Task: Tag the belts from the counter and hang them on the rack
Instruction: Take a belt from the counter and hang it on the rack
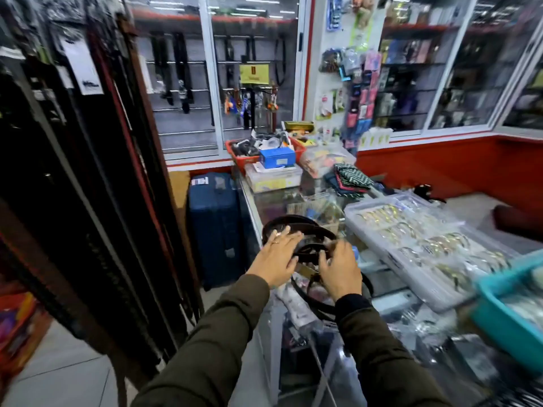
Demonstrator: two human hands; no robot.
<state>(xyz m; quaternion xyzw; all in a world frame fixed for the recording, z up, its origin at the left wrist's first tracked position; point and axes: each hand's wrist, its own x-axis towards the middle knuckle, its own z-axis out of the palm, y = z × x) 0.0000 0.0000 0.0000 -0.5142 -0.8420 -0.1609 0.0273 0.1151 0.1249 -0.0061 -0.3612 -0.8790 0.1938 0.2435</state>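
Head view: cluttered glass counter (390, 304), belt rack (73, 171).

The tabletop (390, 284) is crowded with boxes. Hanging belts (88, 177) block the left. Only the floor (67, 374) gap is open.

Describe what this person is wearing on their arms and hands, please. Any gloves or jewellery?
Both arms are covered by long, dark olive-green sleeves reaching the wrists. The right sleeve ends in a darker, near-black cuff. The hands are bare, with no gloves. The left hand wears a thin ring on one finger; the right hand shows no ring that I can make out.
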